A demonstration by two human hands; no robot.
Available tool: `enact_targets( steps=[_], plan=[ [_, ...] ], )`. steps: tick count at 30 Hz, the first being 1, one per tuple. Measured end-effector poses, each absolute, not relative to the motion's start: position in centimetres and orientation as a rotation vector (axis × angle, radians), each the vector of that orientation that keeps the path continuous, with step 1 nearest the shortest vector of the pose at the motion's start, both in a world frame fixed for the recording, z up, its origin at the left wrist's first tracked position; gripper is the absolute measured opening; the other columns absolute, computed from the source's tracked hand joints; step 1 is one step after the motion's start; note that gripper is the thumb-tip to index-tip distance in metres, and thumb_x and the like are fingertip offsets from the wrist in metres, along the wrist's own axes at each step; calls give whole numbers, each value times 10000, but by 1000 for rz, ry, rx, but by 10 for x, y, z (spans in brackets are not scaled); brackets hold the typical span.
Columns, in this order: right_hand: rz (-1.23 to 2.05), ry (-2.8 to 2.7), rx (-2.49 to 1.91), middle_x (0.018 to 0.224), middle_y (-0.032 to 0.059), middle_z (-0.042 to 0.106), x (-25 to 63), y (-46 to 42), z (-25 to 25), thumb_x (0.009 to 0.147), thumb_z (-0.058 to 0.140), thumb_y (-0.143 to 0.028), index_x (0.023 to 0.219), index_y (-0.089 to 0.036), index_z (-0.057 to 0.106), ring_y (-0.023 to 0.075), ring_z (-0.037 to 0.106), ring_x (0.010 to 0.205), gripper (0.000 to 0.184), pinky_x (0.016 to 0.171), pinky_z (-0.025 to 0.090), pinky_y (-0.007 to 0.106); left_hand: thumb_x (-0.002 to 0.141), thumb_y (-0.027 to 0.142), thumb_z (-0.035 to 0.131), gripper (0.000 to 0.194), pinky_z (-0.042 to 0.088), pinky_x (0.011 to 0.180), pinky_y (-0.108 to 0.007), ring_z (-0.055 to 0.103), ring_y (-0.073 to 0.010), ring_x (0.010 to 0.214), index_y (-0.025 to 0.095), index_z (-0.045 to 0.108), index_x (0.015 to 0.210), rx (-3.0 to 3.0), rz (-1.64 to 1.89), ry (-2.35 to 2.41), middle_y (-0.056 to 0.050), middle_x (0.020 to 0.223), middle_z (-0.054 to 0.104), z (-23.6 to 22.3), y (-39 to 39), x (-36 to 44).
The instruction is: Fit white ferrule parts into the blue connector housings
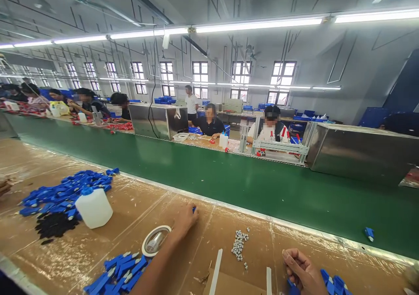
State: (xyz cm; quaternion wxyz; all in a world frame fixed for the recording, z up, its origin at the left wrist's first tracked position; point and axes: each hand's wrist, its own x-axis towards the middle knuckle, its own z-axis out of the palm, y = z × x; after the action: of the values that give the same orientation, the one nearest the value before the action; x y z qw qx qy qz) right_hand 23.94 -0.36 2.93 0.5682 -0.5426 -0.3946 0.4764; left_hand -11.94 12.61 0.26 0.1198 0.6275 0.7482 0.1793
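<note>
Head view: a long green conveyor belt (203, 177) crosses mid-frame. Lower right, the right hand (303, 272) curls beside blue plastic parts (334, 283); whether it pinches anything, I cannot tell. At lower centre, the left hand (186, 217) pinches a small blue piece (194, 209), which shows at its fingertips.
</note>
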Motion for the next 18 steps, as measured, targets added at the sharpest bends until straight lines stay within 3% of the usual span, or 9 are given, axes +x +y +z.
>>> enact_targets(
  steps=[7, 11, 14, 18],
  plan=[
    [1093, -991, -1306, 537, -44, 516, 230, -5, 31, 546, 842, -659, 619, -174, 686, 105, 440, 496, 515, 448, 343, 200, 931, 372, 589, 276, 546, 857, -419, 658, -197, 954, 153, 638, 1092, 1742, 613, 2124, -64, 1091, 682, -5, 128, -142],
    [1037, -999, -1299, 508, -50, 495, 235, -5, 39, 607, 819, -636, 626, -187, 675, 110, 420, 470, 472, 432, 338, 215, 963, 294, 440, 257, 477, 928, -403, 626, -238, 1042, 161, 646, 1039, 1830, 707, 2091, -107, 1073, 682, -14, 119, -121],
    [944, -990, -1317, 547, -47, 516, 253, -8, 52, 586, 811, -647, 639, -201, 630, 122, 455, 491, 484, 453, 381, 227, 931, 265, 386, 282, 444, 958, -422, 602, -279, 1071, 166, 643, 994, 1932, 736, 1975, -134, 1054, 668, -17, 109, -104],
    [747, -983, -1433, 621, -42, 536, 289, -18, 71, 603, 752, -658, 711, -214, 601, 141, 490, 543, 482, 516, 429, 257, 870, 274, 421, 229, 485, 913, -365, 643, -241, 979, 209, 640, 885, 2065, 739, 1684, -83, 975, 680, -11, 106, -105]
  ],
)
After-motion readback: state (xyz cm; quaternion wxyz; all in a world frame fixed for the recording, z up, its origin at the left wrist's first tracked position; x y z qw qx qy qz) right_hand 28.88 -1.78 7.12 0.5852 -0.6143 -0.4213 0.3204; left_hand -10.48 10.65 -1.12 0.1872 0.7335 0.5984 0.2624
